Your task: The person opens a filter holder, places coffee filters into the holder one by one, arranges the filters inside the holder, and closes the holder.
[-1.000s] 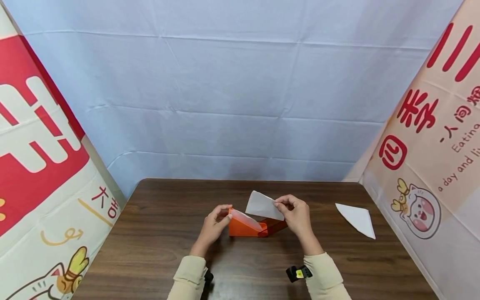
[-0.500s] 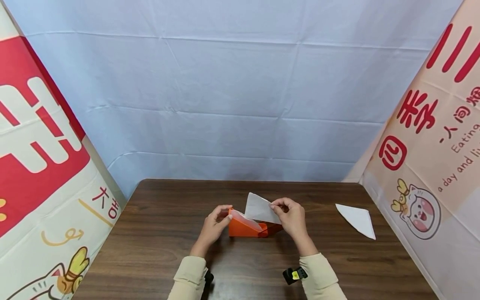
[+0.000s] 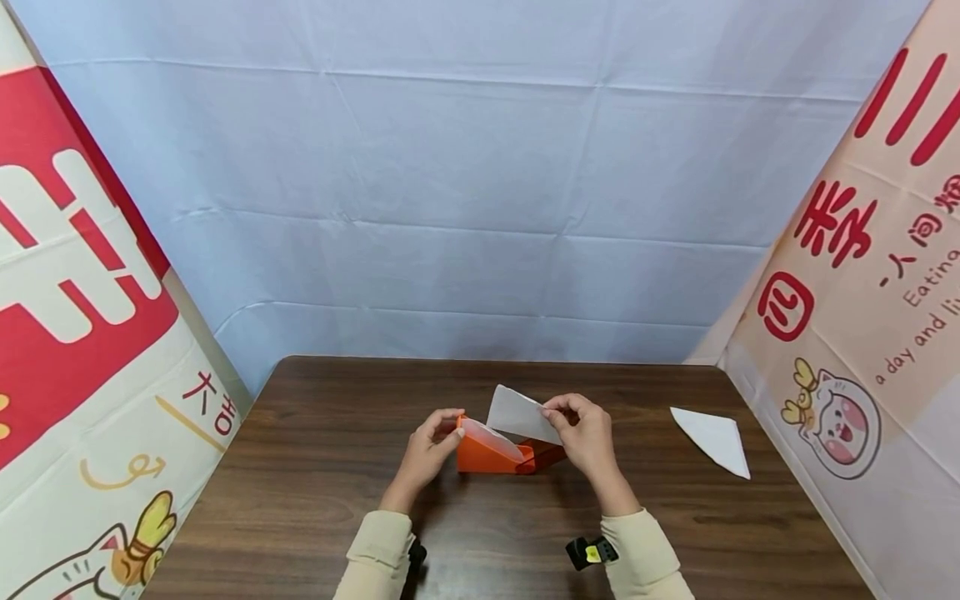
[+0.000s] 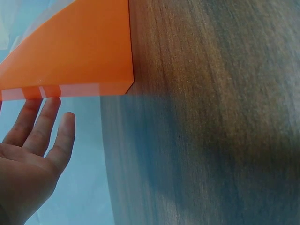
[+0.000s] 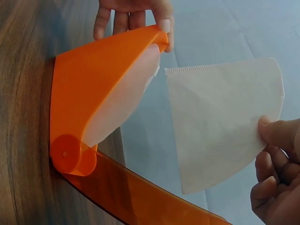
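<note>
An orange coffee filter holder (image 3: 483, 457) sits on the wooden table with its see-through hinged lid (image 5: 145, 194) swung out to the right. White coffee filters (image 5: 124, 103) lie inside it. At its tall left end, my left hand (image 3: 429, 450) grips the top corner, the thumb (image 5: 163, 24) lying over the edge. Between thumb and fingers, my right hand (image 3: 588, 437) pinches one coffee filter (image 5: 220, 122) by its edge. That filter hovers just above and behind the holder, apart from it in the right wrist view.
Another white filter-shaped piece (image 3: 716, 442) lies flat at the right of the table (image 3: 300, 500). A pale blue cloth (image 3: 450, 183) hangs behind the table, with printed banners (image 3: 840, 350) along both sides.
My right hand has shifted slightly left with the coffee filter, bringing it nearer the holder. My left hand and the holder have stayed in place.
</note>
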`<state>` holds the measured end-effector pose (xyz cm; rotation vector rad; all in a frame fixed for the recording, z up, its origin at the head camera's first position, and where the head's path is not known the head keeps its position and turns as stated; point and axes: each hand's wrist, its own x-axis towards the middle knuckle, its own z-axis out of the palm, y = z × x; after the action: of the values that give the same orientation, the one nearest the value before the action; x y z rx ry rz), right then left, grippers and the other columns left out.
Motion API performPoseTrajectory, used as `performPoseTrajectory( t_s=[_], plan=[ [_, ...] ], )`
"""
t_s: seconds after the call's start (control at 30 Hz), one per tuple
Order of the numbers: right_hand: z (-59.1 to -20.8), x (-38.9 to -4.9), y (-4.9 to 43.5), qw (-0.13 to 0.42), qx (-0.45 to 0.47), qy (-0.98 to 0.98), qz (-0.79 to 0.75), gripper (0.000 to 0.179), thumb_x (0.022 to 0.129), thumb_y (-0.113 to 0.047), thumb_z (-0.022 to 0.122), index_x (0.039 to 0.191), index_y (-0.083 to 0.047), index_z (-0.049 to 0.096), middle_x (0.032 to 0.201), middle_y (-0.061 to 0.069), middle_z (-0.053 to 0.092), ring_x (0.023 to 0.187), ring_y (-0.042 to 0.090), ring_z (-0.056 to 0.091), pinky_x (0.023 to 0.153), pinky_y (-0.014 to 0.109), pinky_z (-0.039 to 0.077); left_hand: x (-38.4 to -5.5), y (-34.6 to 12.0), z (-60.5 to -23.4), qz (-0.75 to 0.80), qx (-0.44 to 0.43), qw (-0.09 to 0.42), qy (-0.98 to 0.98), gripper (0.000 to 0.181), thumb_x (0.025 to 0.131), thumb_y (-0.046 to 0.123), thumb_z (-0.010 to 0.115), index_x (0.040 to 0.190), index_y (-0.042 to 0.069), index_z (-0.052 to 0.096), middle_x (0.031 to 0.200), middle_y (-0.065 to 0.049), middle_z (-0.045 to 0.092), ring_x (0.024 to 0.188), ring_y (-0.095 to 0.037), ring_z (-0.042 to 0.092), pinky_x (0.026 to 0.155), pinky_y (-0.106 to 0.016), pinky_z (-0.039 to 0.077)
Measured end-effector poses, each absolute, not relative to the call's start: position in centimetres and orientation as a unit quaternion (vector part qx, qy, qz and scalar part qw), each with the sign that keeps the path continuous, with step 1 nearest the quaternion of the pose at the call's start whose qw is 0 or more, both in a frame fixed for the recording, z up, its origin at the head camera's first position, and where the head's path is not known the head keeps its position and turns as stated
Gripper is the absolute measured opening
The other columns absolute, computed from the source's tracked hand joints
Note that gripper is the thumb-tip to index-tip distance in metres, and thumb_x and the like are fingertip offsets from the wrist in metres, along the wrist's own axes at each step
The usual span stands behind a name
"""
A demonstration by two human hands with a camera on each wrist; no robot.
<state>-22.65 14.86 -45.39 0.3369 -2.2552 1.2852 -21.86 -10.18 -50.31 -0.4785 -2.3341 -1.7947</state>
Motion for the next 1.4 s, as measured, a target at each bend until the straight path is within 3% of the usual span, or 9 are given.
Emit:
performPoseTrajectory(
  t_s=[0.23, 1.03, 1.4],
  plan=[
    [-46.0, -22.9, 14.4, 0.233, 0.129, -0.844, 0.467, 0.006, 0.077, -0.006, 0.076, 0.077, -0.006, 0.07, 0.072, -0.001, 0.061, 0.06, 0.013, 0.05, 0.05, 0.025, 0.042, -21.8, -10.2, -50.3, -0.598, -0.156, 0.072, -0.783, 0.027, 0.091, 0.008, 0.06, 0.118, 0.007, 0.059, 0.11, -0.011, 0.063, 0.099, -0.021, 0.059, 0.085, -0.033, 0.046],
    [-48.9, -23.4, 12.4, 0.229, 0.142, -0.854, 0.445, 0.011, 0.074, -0.004, 0.077, 0.074, -0.014, 0.072, 0.077, -0.003, 0.062, 0.064, 0.014, 0.056, 0.051, 0.026, 0.044, -21.8, -10.4, -50.2, -0.594, -0.174, 0.072, -0.782, 0.028, 0.092, 0.009, 0.059, 0.119, 0.007, 0.058, 0.109, -0.013, 0.063, 0.1, -0.023, 0.058, 0.085, -0.035, 0.046],
    [-50.2, -23.6, 12.0, 0.189, 0.129, -0.863, 0.45, 0.011, 0.074, -0.003, 0.077, 0.076, -0.013, 0.073, 0.077, -0.001, 0.068, 0.068, 0.017, 0.062, 0.055, 0.028, 0.049, -21.8, -10.3, -50.2, -0.6, -0.163, 0.072, -0.78, 0.031, 0.091, 0.007, 0.06, 0.12, -0.002, 0.056, 0.108, -0.013, 0.062, 0.099, -0.026, 0.059, 0.085, -0.034, 0.045]
  ],
)
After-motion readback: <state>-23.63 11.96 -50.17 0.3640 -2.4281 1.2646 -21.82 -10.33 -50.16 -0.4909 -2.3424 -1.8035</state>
